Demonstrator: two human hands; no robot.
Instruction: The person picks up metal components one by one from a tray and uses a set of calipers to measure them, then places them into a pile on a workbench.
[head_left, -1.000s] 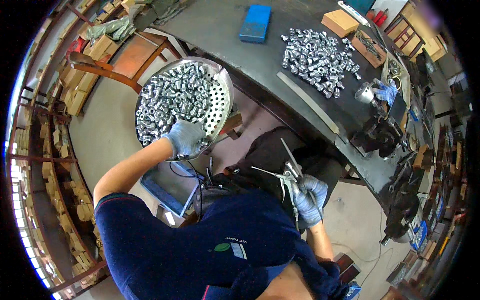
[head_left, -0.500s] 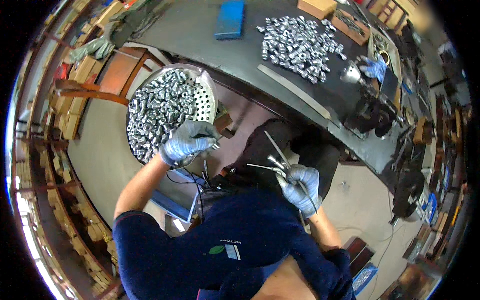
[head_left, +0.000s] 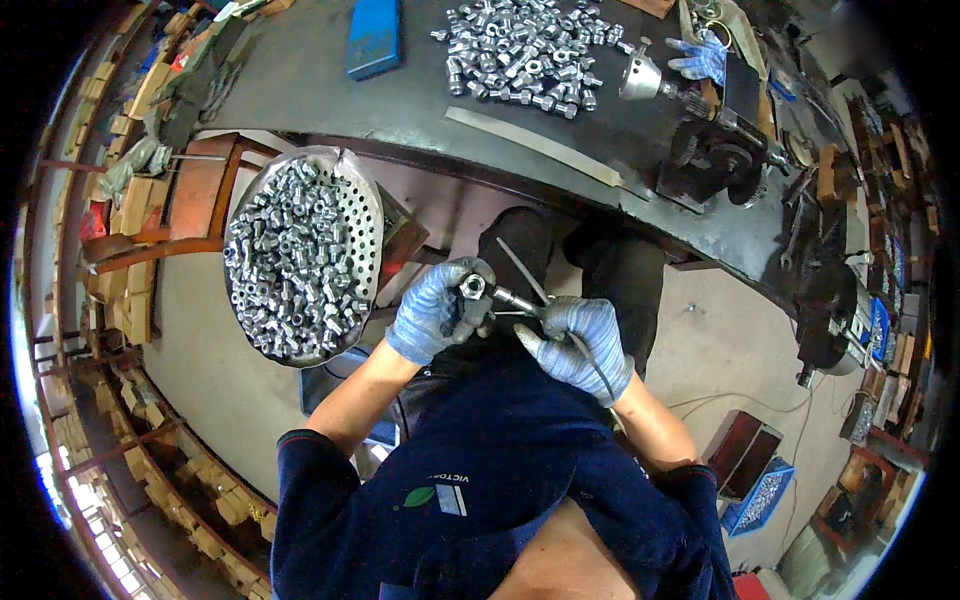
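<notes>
The gloved left hand (head_left: 438, 312) grips a metal nut (head_left: 472, 287) while the gloved right hand (head_left: 578, 345) clasps a thin metal tool (head_left: 515, 299) touching it.

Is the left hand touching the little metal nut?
Touching. The head view shows the gloved left hand wrapped around the metal nut, fingers pressed against its sides.

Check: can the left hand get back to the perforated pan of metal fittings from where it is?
Probably yes. The left hand holds one fitting right beside the perforated pan, with nothing between them.
</notes>
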